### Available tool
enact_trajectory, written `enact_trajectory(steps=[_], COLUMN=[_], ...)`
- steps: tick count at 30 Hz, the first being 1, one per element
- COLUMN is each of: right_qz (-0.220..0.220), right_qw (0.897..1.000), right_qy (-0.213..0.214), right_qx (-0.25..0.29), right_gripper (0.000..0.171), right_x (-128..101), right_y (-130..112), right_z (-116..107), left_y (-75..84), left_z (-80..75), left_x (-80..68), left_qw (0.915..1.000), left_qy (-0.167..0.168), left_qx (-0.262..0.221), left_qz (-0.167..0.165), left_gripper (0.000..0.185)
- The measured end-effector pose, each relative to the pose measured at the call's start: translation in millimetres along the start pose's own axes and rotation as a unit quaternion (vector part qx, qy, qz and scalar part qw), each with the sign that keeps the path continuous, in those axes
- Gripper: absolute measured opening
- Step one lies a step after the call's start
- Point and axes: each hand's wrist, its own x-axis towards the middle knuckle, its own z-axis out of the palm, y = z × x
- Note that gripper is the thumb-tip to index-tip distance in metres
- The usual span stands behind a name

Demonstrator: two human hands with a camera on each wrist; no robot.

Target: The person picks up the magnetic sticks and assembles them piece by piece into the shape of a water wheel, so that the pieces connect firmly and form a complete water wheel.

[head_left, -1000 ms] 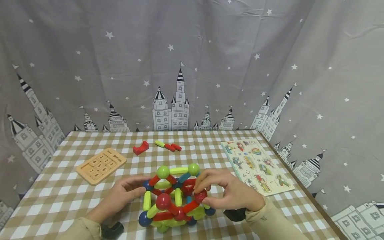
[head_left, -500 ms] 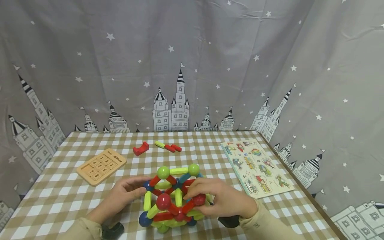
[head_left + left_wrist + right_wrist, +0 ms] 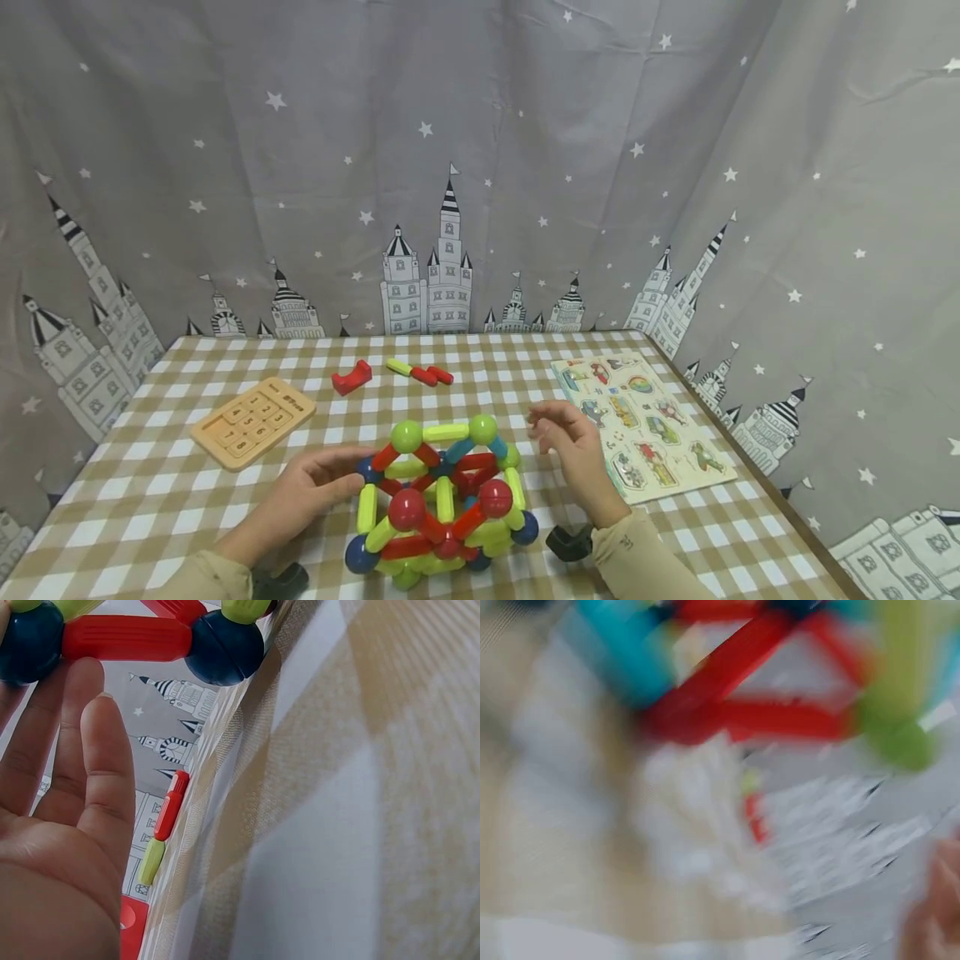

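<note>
A ball-and-rod magnetic toy frame (image 3: 446,498) of red, green, blue and yellow-green parts stands on the checked tablecloth. My left hand (image 3: 311,487) holds it at its left side, thumb and fingers about a dark blue ball (image 3: 368,469). In the left wrist view that hand's fingers (image 3: 105,761) reach up to a blue ball (image 3: 30,641) joined to a red rod (image 3: 126,637). My right hand (image 3: 573,454) is apart from the frame on its right, holding nothing, fingers loosely bent. The right wrist view is blurred; red rods (image 3: 780,720) and part of the hand (image 3: 937,900) show.
A wooden number puzzle (image 3: 253,422) lies at the left. Behind the frame are a red curved block (image 3: 352,378) and a few loose rods (image 3: 422,374). A picture puzzle board (image 3: 645,425) lies at the right, near the table's edge. A grey castle-print curtain (image 3: 480,167) hangs behind.
My right hand has let go of the red ball at the frame's right front and moved away to the right. The left hand has stayed on the frame.
</note>
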Motion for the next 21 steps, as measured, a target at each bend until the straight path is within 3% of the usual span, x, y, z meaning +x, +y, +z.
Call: enact_trajectory(steps=[3,6,9,12,17,21], right_qz=[0.084,0.117,0.115,0.106,0.089,0.084], right_qw=[0.993,0.985,0.985,0.984,0.985,0.985], right_qy=[-0.078,-0.112,-0.110,-0.118,-0.124,-0.128], right_qx=[0.031,0.064,0.069,0.078,0.082,0.085], right_gripper=[0.035,0.036,0.033,0.032,0.030,0.030], right_x=[-5.9,-11.3,-15.2,-14.8,-11.2,-10.9], right_y=[18.5,25.4,27.4,28.8,33.2,37.6], right_z=[2.8,7.5,6.1,4.5,4.1,5.5], left_y=[4.3,11.9,17.9,22.4,18.2,5.5], left_z=[-2.0,-7.5,-18.7,-33.1,-46.7,-47.3], left_x=[-1.5,3.6,33.7,79.5,150.6,183.6], left_qw=[0.9999,0.9994,0.9972,0.9900,0.9646,0.9287], left_qy=[0.006,0.018,0.035,0.061,0.089,0.076], left_qx=[0.014,0.029,0.061,0.123,0.242,0.358], left_qz=[-0.004,0.010,0.025,0.033,0.053,0.060], left_gripper=[0.038,0.034,0.038,0.041,0.039,0.040])
